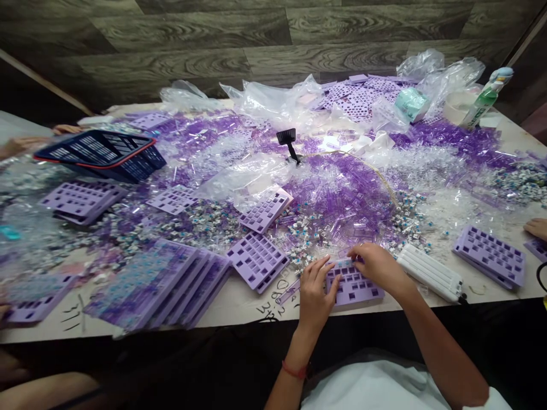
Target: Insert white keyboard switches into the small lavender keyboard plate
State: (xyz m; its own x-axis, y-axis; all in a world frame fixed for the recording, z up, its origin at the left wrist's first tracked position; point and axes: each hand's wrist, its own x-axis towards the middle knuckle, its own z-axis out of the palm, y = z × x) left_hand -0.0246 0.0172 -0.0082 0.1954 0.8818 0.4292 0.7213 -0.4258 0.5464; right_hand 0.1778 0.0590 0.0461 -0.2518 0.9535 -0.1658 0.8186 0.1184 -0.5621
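Note:
At the front edge of the table lies a light purple keyboard case (pixel 356 291) with square key openings. My left hand (pixel 317 290) grips its left side, thumb over the face and fingers by the upper left corner. Over the top row, my right hand (pixel 378 266) has its thumb and fingers pinched together; whatever lies between them is too small to make out. A few pale, bluish pieces show in the top row near the fingertips. Loose white-and-blue key switches (pixel 305 230) and clear purple plastic pieces (pixel 346 193) are heaped just beyond the case.
Stacked cases with switches (pixel 166 285) and bare cases (pixel 258 259) lie left. A white ribbed bar (pixel 429 273) and another case stack (pixel 489 256) lie right. Behind are a dark blue basket (pixel 106 154), plastic bags (pixel 273 105) and a green bottle (pixel 482 105). Other people's hands (pixel 536 228) show at the sides.

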